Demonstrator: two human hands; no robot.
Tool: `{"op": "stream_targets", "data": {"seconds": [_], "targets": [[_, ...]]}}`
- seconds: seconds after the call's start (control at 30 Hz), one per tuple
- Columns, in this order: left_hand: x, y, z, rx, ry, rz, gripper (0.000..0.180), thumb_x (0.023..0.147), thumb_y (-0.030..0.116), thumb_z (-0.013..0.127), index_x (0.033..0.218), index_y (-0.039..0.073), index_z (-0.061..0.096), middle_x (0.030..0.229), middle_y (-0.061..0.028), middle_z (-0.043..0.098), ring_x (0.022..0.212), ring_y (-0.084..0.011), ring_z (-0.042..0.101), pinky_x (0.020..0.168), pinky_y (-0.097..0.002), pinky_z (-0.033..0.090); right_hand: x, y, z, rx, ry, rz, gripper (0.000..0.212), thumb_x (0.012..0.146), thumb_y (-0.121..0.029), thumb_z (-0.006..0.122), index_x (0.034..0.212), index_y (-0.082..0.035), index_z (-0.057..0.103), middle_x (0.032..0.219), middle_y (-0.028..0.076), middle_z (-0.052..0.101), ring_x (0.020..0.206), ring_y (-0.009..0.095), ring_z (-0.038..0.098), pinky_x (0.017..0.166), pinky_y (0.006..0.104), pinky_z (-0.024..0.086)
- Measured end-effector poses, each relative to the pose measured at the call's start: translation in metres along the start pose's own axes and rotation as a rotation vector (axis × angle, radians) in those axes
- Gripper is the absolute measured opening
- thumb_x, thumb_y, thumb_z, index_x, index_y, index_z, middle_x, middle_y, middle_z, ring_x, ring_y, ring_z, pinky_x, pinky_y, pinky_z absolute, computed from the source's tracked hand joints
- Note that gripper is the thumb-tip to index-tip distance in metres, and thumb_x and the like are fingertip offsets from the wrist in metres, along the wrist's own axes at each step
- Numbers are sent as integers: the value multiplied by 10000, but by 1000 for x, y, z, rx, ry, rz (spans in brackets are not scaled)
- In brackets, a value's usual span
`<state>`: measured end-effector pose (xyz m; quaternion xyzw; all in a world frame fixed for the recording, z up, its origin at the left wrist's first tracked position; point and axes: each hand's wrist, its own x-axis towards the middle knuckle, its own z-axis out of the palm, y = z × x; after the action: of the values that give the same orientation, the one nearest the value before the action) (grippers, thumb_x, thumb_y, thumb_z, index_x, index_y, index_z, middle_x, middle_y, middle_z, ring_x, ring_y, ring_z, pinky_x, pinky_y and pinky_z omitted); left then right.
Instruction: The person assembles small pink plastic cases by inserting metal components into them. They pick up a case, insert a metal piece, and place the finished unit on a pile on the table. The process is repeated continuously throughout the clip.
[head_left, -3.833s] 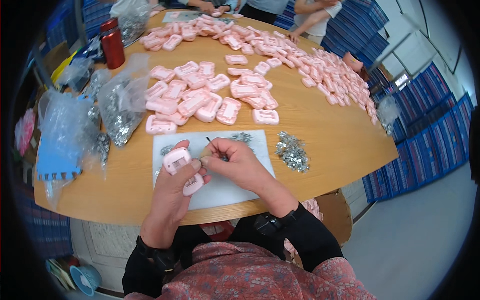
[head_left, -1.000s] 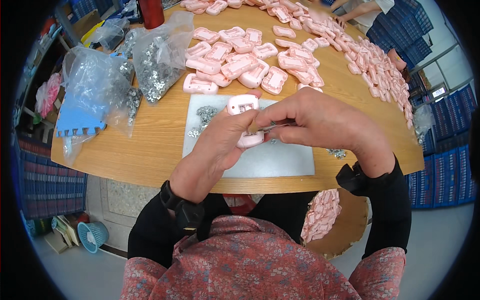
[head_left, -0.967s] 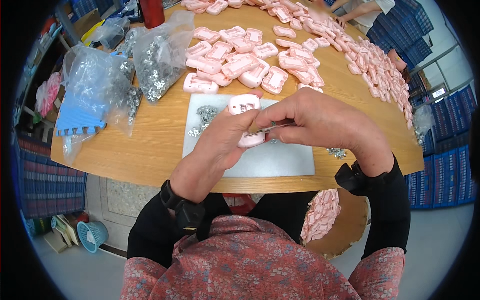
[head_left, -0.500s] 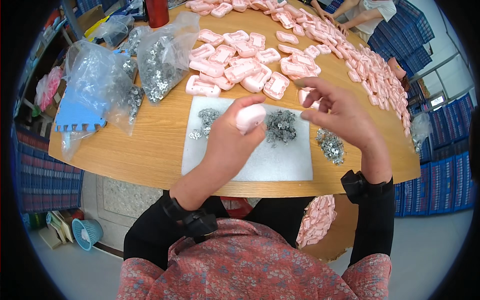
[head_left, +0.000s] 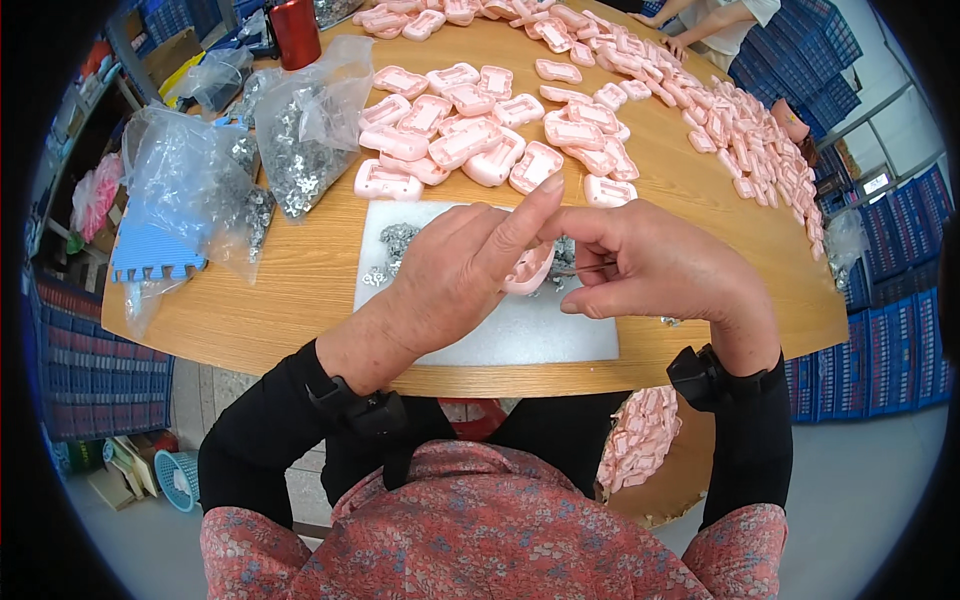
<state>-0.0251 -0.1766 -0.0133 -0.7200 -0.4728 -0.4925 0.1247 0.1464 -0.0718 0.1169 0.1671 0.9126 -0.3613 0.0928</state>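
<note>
My left hand (head_left: pixel 435 275) is closed round a pink plastic shell (head_left: pixel 528 274), its index finger stretched out over the top. The shell's hollow side partly shows toward my right hand (head_left: pixel 665 262). That hand is closed beside the shell, thumb and fingers pinching something thin and dark that I cannot make out. Under both hands lies a white foam sheet (head_left: pixel 480 347). A heap of small silvery metal clips (head_left: pixel 400 240) sits on its left part; another heap is mostly hidden behind my hands.
Loose pink shells (head_left: pixel 465 143) lie beyond the sheet, and a long pile of them (head_left: pixel 740 140) runs along the far right. Clear bags of metal clips (head_left: pixel 300 150), a blue foam mat (head_left: pixel 155 240) and a red cylinder (head_left: pixel 296 35) occupy the left. A co-worker's hands (head_left: pixel 676 45) rest at the back.
My right hand has come in from the right, down to the shell, fingers now pinched. My left hand has turned the shell so its hollow side shows, and its index finger has stretched out.
</note>
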Motion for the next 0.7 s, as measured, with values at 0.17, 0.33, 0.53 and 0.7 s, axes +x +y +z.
{"op": "stream_targets", "data": {"seconds": [0.17, 0.33, 0.53, 0.7], "targets": [[-3, -5, 0, -34, -55, -38, 776, 792, 51, 716, 1492, 68, 379, 840, -76, 642, 746, -253, 623, 654, -366, 508, 3, 9, 2, 50, -5, -17, 378, 823, -140, 754, 1179, -96, 637, 675, -3, 556, 611, 79, 515, 571, 258, 420], [5, 14, -4, -519, 64, -791, 767, 839, 58, 721, 1508, 80, 347, 853, -57, 622, 762, -157, 631, 670, -305, 509, -19, 35, 8, 379, 428, -40, 255, 868, -56, 734, 1105, -23, 646, 725, -71, 536, 662, -1, 465, 577, 183, 383], [-3, 21, -19, -1452, -51, -1303, 785, 847, 45, 703, 1504, -14, 277, 919, -53, 609, 743, -164, 640, 667, -283, 518, -24, 41, 50, 427, 583, -31, 132, 881, -14, 697, 1007, 7, 663, 800, -55, 579, 706, 13, 491, 623, 188, 421], [-13, 37, -14, -1695, -163, -1404, 686, 868, 35, 686, 1459, 9, 340, 940, -57, 616, 746, -176, 660, 682, -309, 557, -23, 44, 74, 320, 539, -195, 131, 810, -8, 747, 914, 5, 668, 810, 13, 603, 704, 90, 528, 630, 242, 429]]}}
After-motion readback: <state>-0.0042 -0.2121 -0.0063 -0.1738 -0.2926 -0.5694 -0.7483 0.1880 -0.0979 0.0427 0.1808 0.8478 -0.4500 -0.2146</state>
